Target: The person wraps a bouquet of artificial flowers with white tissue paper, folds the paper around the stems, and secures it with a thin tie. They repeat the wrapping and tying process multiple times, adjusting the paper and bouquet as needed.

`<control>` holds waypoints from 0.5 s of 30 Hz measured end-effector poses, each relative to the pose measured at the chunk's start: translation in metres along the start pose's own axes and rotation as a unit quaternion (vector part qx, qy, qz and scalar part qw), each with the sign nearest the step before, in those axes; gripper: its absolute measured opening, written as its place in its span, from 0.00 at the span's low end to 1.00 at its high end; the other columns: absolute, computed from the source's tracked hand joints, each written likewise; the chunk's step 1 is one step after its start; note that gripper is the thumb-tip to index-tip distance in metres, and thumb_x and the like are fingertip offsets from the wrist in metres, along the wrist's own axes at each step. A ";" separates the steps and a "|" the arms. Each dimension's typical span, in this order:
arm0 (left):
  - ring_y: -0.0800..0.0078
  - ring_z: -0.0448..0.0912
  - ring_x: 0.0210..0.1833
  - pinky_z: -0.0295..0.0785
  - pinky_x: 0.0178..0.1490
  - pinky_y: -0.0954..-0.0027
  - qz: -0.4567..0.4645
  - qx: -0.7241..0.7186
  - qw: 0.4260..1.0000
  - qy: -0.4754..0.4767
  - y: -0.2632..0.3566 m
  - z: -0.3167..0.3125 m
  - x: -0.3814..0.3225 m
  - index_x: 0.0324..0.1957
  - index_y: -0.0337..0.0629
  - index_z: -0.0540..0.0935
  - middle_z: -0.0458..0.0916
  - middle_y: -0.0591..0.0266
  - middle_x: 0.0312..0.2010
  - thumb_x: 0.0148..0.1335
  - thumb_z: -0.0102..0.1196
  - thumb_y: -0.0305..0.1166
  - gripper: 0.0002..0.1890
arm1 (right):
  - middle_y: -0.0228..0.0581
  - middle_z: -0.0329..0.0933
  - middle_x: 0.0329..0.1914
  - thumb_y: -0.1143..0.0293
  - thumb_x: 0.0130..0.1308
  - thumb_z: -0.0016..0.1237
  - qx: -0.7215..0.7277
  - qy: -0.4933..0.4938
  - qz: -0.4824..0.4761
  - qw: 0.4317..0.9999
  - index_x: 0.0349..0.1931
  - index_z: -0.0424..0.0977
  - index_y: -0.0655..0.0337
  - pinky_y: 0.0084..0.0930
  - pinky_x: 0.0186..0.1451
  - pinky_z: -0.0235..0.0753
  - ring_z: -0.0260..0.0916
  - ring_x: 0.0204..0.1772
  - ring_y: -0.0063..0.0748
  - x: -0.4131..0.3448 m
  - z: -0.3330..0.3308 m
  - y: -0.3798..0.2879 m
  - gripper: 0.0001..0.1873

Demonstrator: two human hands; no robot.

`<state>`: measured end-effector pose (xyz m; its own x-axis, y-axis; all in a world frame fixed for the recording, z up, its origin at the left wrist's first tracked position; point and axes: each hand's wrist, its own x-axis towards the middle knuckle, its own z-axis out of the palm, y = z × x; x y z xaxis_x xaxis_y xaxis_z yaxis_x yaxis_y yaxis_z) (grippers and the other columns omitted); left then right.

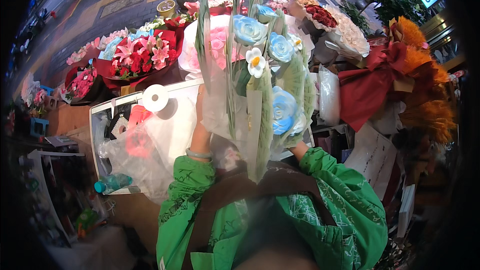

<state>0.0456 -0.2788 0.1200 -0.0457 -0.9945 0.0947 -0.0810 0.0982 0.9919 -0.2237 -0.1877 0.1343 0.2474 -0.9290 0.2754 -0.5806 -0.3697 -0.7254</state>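
A bouquet of blue roses, white flowers with yellow centres and fan-folded green printed paper, which looks like banknotes, stands upright before my chest. Translucent wrapping surrounds part of it. My left hand is at the bouquet's left side, its fingers mostly hidden behind the wrapping; a pale bangle circles that wrist. My right hand reaches behind the lower right side, where the flowers and folded paper cover the fingers. Both hands appear to support the bouquet between them.
On the white-topped table are a white roll, crumpled clear plastic and a teal-capped bottle. Behind it stand a lily bouquet and several others. Dark red wrapping and orange plumes crowd the right.
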 end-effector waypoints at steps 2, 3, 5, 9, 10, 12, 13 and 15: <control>0.63 0.71 0.44 0.68 0.46 0.68 0.069 -0.029 0.997 -0.015 0.011 -0.003 -0.002 0.50 0.37 0.70 0.72 0.54 0.41 0.56 0.47 0.34 0.19 | 0.44 0.68 0.51 0.70 0.54 0.51 0.001 0.003 0.000 1.000 0.47 0.68 0.61 0.35 0.58 0.61 0.64 0.54 0.41 -0.001 -0.001 0.001 0.19; 0.59 0.70 0.44 0.67 0.45 0.66 0.101 -0.041 0.994 -0.021 0.017 -0.007 -0.004 0.48 0.36 0.72 0.73 0.52 0.39 0.54 0.48 0.34 0.19 | 0.44 0.68 0.51 0.70 0.54 0.51 0.002 0.003 -0.002 1.000 0.47 0.68 0.61 0.35 0.58 0.61 0.64 0.54 0.41 -0.003 -0.001 0.001 0.19; 0.56 0.70 0.44 0.66 0.45 0.64 0.159 -0.050 0.985 -0.037 0.028 -0.013 -0.006 0.45 0.36 0.74 0.73 0.51 0.38 0.50 0.49 0.34 0.19 | 0.44 0.68 0.51 0.70 0.54 0.51 0.003 0.004 -0.004 1.000 0.47 0.68 0.61 0.35 0.58 0.61 0.64 0.54 0.41 -0.003 0.001 0.002 0.19; 0.55 0.69 0.43 0.65 0.47 0.64 0.154 0.044 0.986 -0.037 0.052 -0.017 -0.011 0.40 0.38 0.77 0.74 0.53 0.38 0.45 0.50 0.32 0.17 | 0.44 0.68 0.51 0.70 0.54 0.51 0.008 0.004 -0.004 1.000 0.48 0.68 0.61 0.35 0.59 0.61 0.64 0.54 0.40 -0.002 0.004 0.001 0.19; 0.55 0.69 0.43 0.65 0.47 0.64 0.150 0.057 0.986 -0.034 0.054 -0.016 -0.010 0.39 0.39 0.78 0.74 0.54 0.38 0.44 0.50 0.31 0.16 | 0.43 0.68 0.51 0.70 0.54 0.51 0.009 0.004 -0.003 1.000 0.48 0.68 0.61 0.35 0.59 0.61 0.64 0.54 0.40 -0.002 0.004 0.000 0.19; 0.56 0.70 0.43 0.65 0.46 0.63 0.157 0.074 0.985 -0.015 0.045 -0.015 -0.007 0.35 0.39 0.78 0.75 0.56 0.37 0.42 0.51 0.30 0.14 | 0.43 0.68 0.51 0.70 0.54 0.51 0.008 0.003 -0.003 1.000 0.48 0.68 0.61 0.35 0.59 0.60 0.64 0.54 0.40 -0.002 0.004 -0.002 0.19; 0.57 0.70 0.44 0.65 0.45 0.63 0.169 0.082 0.982 0.004 0.033 -0.014 -0.004 0.33 0.40 0.78 0.75 0.57 0.36 0.42 0.51 0.30 0.13 | 0.43 0.68 0.51 0.70 0.54 0.51 0.008 0.002 -0.007 1.000 0.48 0.68 0.61 0.35 0.59 0.60 0.64 0.54 0.40 -0.001 0.004 -0.002 0.19; 0.58 0.70 0.44 0.65 0.44 0.63 0.140 0.022 0.989 0.034 0.018 -0.011 -0.004 0.30 0.40 0.78 0.75 0.59 0.35 0.41 0.51 0.30 0.11 | 0.43 0.68 0.51 0.70 0.54 0.51 0.010 0.001 -0.007 1.000 0.48 0.68 0.61 0.35 0.59 0.60 0.64 0.54 0.40 -0.001 0.004 -0.003 0.19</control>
<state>0.0557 -0.2739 0.1387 -0.0047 -0.9278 0.3731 -0.1181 0.3710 0.9211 -0.2194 -0.1854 0.1331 0.2539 -0.9234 0.2879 -0.5614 -0.3831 -0.7335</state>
